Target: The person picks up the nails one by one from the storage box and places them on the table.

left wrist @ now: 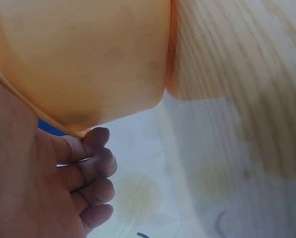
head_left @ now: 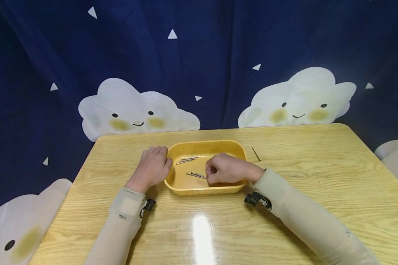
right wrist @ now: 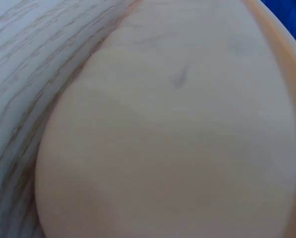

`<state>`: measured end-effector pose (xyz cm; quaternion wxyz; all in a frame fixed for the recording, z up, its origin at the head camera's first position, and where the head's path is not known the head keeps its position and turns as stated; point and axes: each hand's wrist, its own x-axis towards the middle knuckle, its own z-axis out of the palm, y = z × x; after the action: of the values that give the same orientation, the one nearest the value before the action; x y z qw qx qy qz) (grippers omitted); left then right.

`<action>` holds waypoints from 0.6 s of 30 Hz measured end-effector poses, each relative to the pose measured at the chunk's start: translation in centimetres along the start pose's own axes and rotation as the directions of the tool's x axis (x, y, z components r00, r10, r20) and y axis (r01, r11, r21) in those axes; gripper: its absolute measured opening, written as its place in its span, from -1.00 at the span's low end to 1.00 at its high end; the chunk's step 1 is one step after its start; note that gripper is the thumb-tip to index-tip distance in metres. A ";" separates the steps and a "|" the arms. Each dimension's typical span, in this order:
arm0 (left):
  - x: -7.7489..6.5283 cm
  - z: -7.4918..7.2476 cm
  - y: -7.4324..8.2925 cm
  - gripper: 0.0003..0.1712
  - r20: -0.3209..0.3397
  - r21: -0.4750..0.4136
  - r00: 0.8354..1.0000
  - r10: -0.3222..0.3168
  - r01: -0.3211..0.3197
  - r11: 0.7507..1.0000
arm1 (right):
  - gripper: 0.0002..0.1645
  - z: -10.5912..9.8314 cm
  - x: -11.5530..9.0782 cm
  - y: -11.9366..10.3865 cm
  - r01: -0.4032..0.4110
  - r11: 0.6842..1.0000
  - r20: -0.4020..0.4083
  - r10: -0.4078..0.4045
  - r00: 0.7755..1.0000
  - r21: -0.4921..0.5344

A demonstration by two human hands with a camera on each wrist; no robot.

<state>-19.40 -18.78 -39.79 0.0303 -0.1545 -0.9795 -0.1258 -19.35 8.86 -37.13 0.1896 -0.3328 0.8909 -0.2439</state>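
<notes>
A yellow plastic tray (head_left: 203,190) sits on the table with several thin metal nails inside. My left hand (head_left: 153,164) grips the tray's left end, and the left wrist view shows its fingers (left wrist: 95,191) curled at the rim. Inside the tray's right half, my right hand (head_left: 227,168) has thumb and forefinger pinched at the right ends of a small group of nails (head_left: 196,175). Its fingertips partly hide those ends. More nails (head_left: 187,160) lie to the left, by the far wall. The right wrist view is filled by the tray wall (right wrist: 167,148), with no hand visible.
A single dark nail (head_left: 256,154) lies on the wooden table (head_left: 318,165), just right of the tray. Behind the table's far edge hangs a dark blue curtain (head_left: 199,73) with clouds printed on it.
</notes>
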 end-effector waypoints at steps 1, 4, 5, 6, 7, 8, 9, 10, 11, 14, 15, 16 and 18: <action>0.0 0.0 0.0 -0.75 0.000 0.001 1.000 0.000 0.000 1.000 | -0.91 0.0 0.0 0.1 0.002 1.000 -0.006 -0.002 1.000 0.011; 0.0 0.0 0.0 -0.76 0.001 0.004 1.000 -0.001 0.001 1.000 | -0.91 0.0 -0.2 0.5 0.005 0.997 -0.016 -0.003 1.000 0.073; 0.0 0.0 0.0 -0.75 0.003 0.005 1.000 -0.002 0.002 1.000 | -0.90 0.0 -0.3 0.6 0.004 0.995 -0.018 -0.002 1.000 0.097; 0.0 0.0 0.0 -0.76 0.003 0.007 1.000 -0.002 0.002 1.000 | -0.90 0.0 -0.3 0.7 0.002 0.992 -0.018 0.000 1.000 0.123; 0.0 0.1 0.0 -0.76 0.003 0.008 1.000 -0.003 0.002 1.000 | -0.90 0.0 -0.4 0.8 -0.001 0.989 -0.017 0.004 1.000 0.150; 0.0 0.1 0.0 -0.76 0.002 0.007 1.000 -0.002 0.002 1.000 | -0.90 0.0 -0.5 0.9 -0.006 0.984 -0.015 0.008 1.000 0.177; 0.0 0.1 0.0 -0.76 0.001 0.007 1.000 -0.002 0.002 1.000 | -0.90 0.0 -0.6 0.9 -0.010 0.979 -0.013 0.013 1.000 0.203; 0.0 0.1 0.1 -0.76 -0.001 0.008 1.000 -0.002 0.002 1.000 | -0.91 0.0 -0.7 1.0 -0.014 0.974 -0.011 0.017 1.000 0.227; 0.0 0.1 0.0 -0.76 -0.002 0.008 1.000 -0.001 0.001 1.000 | -0.91 -0.1 -0.8 1.0 -0.020 0.968 -0.011 0.023 1.000 0.249; 0.0 0.1 0.0 -0.76 -0.008 0.006 1.000 0.002 -0.002 1.000 | -0.93 -0.1 -1.0 1.2 -0.039 0.950 -0.018 0.047 0.999 0.309; 0.0 0.1 0.0 -0.76 -0.009 0.007 1.000 0.003 -0.003 1.000 | -0.93 -0.1 -1.1 1.3 -0.045 0.944 -0.024 0.056 0.998 0.327; 0.0 0.1 0.0 -0.76 -0.010 0.007 1.000 0.003 -0.003 1.000 | -0.93 -0.1 -1.2 1.3 -0.049 0.938 -0.034 0.065 0.997 0.344; 0.0 0.1 0.0 -0.76 -0.010 0.007 1.000 0.006 -0.006 1.000 | -0.93 -0.1 -1.4 1.5 -0.055 0.923 -0.054 0.081 0.995 0.380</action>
<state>-19.41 -18.72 -39.88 0.0362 -0.1565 -0.9793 -0.1232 -19.16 10.80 -37.64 0.2280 -0.2504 0.8442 -0.4155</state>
